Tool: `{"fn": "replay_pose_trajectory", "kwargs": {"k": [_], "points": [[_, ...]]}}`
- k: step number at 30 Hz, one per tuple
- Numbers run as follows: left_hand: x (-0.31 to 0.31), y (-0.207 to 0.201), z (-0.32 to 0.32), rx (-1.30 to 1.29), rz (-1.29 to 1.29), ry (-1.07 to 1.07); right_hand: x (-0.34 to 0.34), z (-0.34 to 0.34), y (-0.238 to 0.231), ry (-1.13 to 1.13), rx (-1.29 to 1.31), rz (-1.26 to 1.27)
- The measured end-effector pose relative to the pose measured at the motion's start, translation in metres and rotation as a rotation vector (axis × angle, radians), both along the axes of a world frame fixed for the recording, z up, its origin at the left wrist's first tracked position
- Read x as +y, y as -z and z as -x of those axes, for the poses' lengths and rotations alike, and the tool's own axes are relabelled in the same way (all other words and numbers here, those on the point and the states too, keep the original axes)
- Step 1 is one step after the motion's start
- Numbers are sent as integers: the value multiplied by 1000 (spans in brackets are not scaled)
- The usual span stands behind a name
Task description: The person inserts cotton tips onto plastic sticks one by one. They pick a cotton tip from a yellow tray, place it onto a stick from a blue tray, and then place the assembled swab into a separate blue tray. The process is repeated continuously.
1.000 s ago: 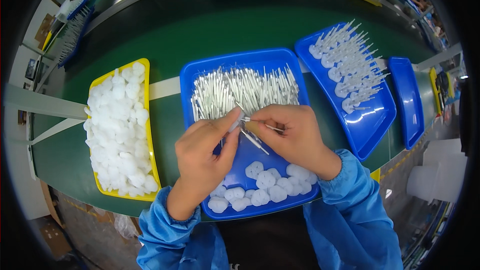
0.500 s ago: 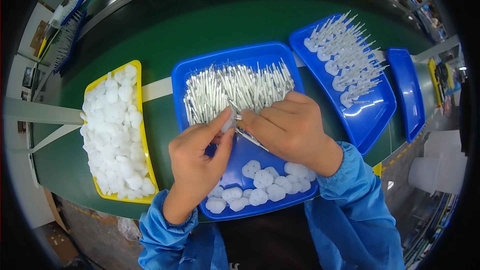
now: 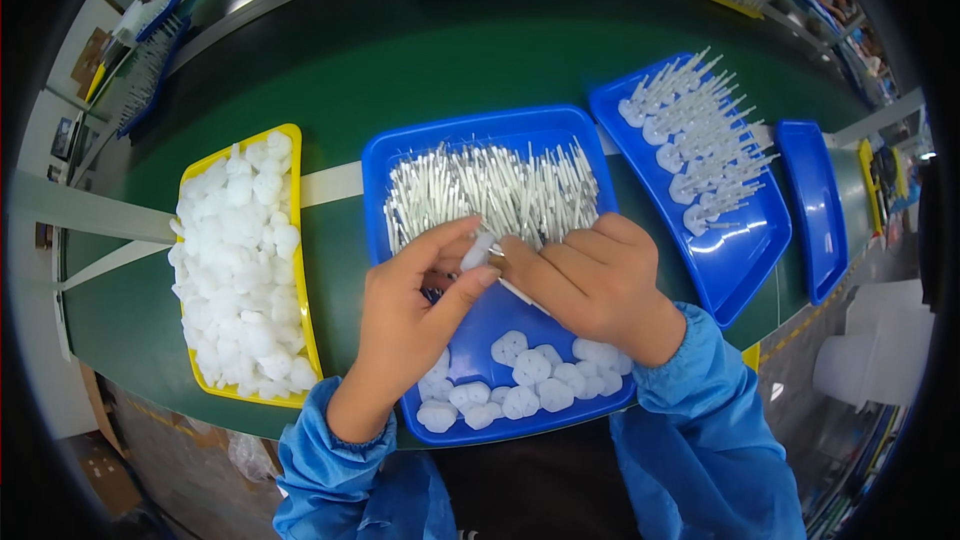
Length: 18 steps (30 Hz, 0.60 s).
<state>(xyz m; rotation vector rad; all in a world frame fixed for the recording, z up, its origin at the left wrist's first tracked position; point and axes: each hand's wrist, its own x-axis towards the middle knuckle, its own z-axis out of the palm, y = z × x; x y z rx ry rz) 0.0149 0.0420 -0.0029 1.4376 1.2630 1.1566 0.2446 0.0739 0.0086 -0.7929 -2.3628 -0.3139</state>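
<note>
One white disc [image 3: 477, 252] sits pinched between the thumb and fingers of the left hand [image 3: 412, 285], tilted on edge above the middle blue tray [image 3: 470, 325]. The right hand [image 3: 600, 285] is curled with its fingertips at the disc's side; what they pinch is hidden, so I cannot tell its grasp. A slender rod [image 3: 524, 298] slants out beneath those fingers (its upper end is out of sight). Pressure from the right fingertips off the disc's centre could bend it or twist it out of the left hand's narrow pinch. A dropped disc could land among the loose discs [image 3: 530, 370] at the near end or the bundled rods [image 3: 440, 190] behind; a knuckle brushing that bundle might scatter it. Farther right, discs with upright rods [image 3: 690, 145] crowd another blue tray [image 3: 742, 275], where a sleeve could topple some.
</note>
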Motion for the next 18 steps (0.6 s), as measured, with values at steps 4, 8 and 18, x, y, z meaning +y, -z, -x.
{"fn": "replay_pose_trajectory", "kwargs": {"k": [4,8,18], "points": [[2,3,7,-13,-93,-22,11,-3,-6,-34,89,141],[2,-5,9,160,-278,-45,12,-3,-7,-62,130,192],[2,-5,9,150,-299,-17,7,1,-4,-69,128,213]]}}
